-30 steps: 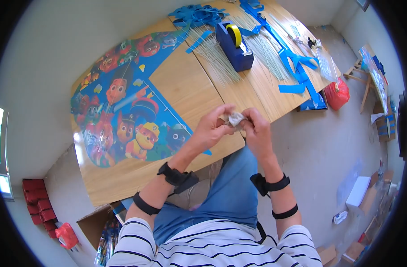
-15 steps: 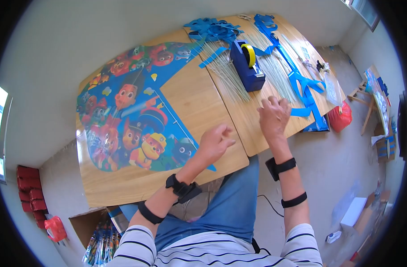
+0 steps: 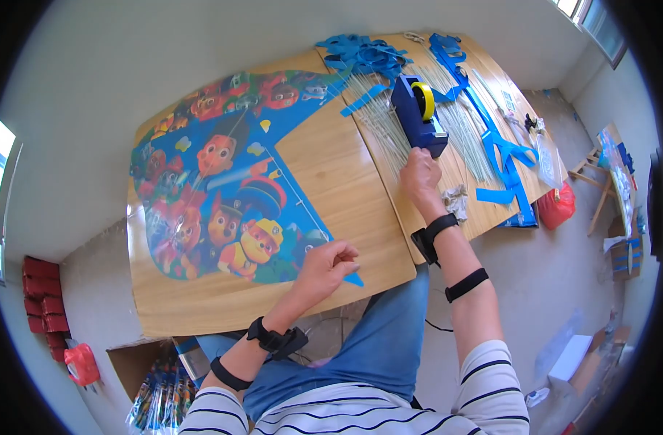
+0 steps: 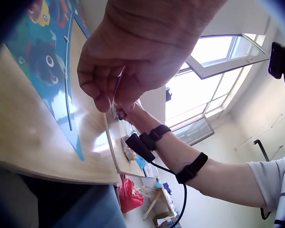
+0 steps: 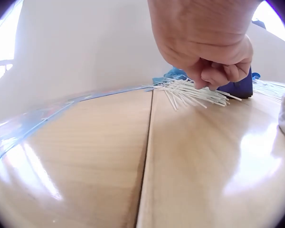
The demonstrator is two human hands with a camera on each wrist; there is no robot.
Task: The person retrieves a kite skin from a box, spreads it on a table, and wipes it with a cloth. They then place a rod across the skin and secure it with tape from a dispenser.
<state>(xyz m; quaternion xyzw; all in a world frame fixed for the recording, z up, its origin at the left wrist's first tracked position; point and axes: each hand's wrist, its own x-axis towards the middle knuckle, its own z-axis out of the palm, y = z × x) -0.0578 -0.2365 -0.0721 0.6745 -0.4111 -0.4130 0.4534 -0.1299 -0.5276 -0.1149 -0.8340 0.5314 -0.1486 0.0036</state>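
My right hand reaches to the front end of a dark blue tape dispenser, which carries a yellow-cored roll. Its fingers are curled and pinch at the cutter end, where the strip of tape itself is hidden by the hand. A crumpled whitish cloth lies on the table beside the right wrist. My left hand hovers loosely curled over the near corner of a blue cartoon-printed kite sheet, with nothing visible in it. In the left wrist view, a thin white rod runs along the sheet's edge.
Thin white sticks lie around the dispenser. A heap of blue ribbon is at the back, and more ribbon trails at the right. A seam divides the tabletop. A red bag stands beyond the right edge.
Both hands held the crumpled cloth; now it lies on the table at the right. My right hand has moved forward to the dispenser, and my left hand has drawn back over the sheet's corner.
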